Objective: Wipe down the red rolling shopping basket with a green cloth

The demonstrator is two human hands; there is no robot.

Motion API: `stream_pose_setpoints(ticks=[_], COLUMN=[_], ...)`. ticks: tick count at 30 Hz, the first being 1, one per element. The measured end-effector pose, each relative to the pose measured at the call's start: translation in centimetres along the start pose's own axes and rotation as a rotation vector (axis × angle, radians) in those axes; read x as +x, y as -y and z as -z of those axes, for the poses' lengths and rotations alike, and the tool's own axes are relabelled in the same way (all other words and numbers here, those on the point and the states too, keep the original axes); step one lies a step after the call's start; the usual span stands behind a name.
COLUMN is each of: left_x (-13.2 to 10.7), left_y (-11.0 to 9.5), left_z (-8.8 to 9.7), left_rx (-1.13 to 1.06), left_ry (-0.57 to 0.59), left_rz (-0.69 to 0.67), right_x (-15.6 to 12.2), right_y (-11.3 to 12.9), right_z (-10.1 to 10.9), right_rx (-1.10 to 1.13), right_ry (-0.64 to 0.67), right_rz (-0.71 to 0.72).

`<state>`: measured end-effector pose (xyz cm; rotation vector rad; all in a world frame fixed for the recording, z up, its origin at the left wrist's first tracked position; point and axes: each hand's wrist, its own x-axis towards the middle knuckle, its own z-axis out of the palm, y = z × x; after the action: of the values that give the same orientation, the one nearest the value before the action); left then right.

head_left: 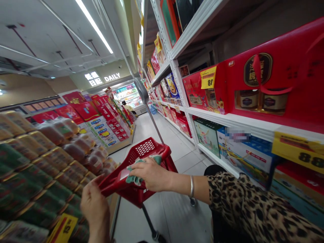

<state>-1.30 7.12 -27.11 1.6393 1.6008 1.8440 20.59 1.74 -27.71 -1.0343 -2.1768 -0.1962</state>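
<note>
A red plastic shopping cart (pixel 133 198) on wheeled metal legs stands in front of me in the aisle. My left hand (pixel 95 202), slightly blurred, is closed at the near left end of its rim. Over the cart's upper edge, my right hand (pixel 149 173) holds a green cloth (pixel 136 181) against the red plastic. Parts of the cloth stick out on both sides of the fingers. The palm hides its middle. A long metal pole (pixel 155 123) rises from the far corner of the cart to a grey rounded fitting.
White shelving (pixel 192 130) with red gift boxes (pixel 286 81) and yellow price tags runs along my right. Stacked packs of drinks (pixel 40 168) rise close on the left. Farther along are a promotional box display (pixel 108 130), a person (pixel 129 107) and lit refrigerated shelves (pixel 126 94).
</note>
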Motion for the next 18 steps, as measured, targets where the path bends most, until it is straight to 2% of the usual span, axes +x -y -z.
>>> stream_pose_setpoints(ticks=[3, 6, 11, 18], left_x=[-2.6, -3.5, -3.3, -2.5], left_y=[-2.3, -2.7, -1.4, -0.4], left_z=[-2.4, -4.4, -5.8, -5.9], left_rx=[-0.101, -0.047, 0.143, 0.098], left_ry=[0.238, 0.354, 0.463, 0.490], left_rz=[-0.117, -0.227, -0.345, -0.339], right_x=[-0.3, -1.6, -4.6, -9.0], right_y=[0.3, -0.2, -1.8, -6.1], right_z=[0.1, 0.5, 0.3, -1.3], right_rx=[-0.048, -0.131, -0.150, -0.023], right_ry=[-0.024, -0.080, -0.156, -0.357], right_rz=[-0.013, -0.014, -0.003, -0.087])
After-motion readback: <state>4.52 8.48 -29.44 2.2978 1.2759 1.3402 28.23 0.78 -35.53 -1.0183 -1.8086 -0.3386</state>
